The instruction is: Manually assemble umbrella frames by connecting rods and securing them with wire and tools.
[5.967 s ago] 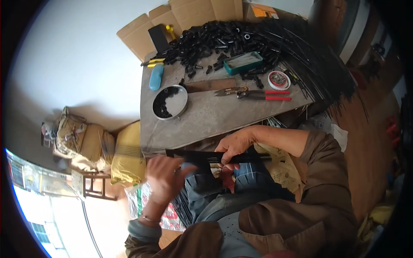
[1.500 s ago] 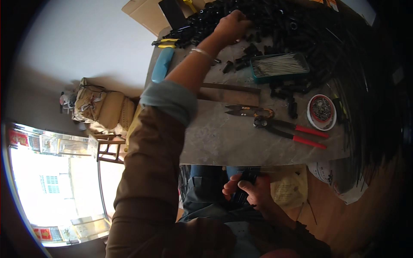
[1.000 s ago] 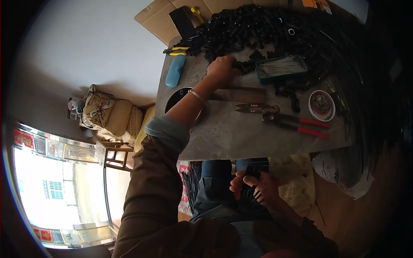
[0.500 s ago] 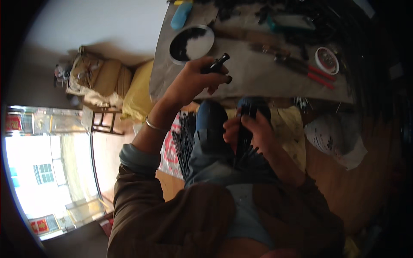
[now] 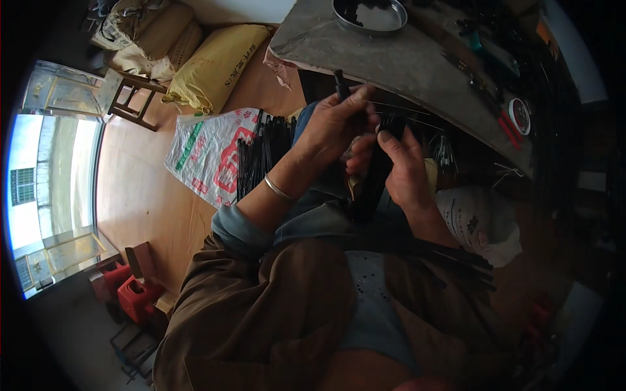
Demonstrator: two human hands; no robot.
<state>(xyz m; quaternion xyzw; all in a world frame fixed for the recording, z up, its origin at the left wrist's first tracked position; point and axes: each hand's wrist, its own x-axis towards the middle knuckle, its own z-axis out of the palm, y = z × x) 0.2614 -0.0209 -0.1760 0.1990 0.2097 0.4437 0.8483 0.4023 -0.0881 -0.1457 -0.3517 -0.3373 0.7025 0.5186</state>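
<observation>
My left hand (image 5: 336, 127), with a bracelet at the wrist, is closed round a short black rod-like tool (image 5: 340, 85) that sticks up past the fingers. Close against it, above my lap, my right hand (image 5: 405, 166) grips a bundle of flat black strips (image 5: 372, 192), thumb on top near the upper end. Fingertips of both hands nearly meet at that end; whether they touch is unclear. Thin pale strands run from there toward the table edge. More long black strips (image 5: 450, 257) lie across my lap under the right forearm.
A table (image 5: 391, 68) ahead holds a round metal dish (image 5: 375, 26) with black pieces, red-handled pliers (image 5: 510, 130) and a small round tub (image 5: 519, 116). Black rods (image 5: 257, 153) rest on a printed white sack (image 5: 202, 156) at left. Beyond are a yellow sack (image 5: 228, 65) and a wooden stool (image 5: 134, 98).
My left hand has come down from beside the metal dish to the top of the black bundle, tool still held. The view has shifted, showing more floor at left.
</observation>
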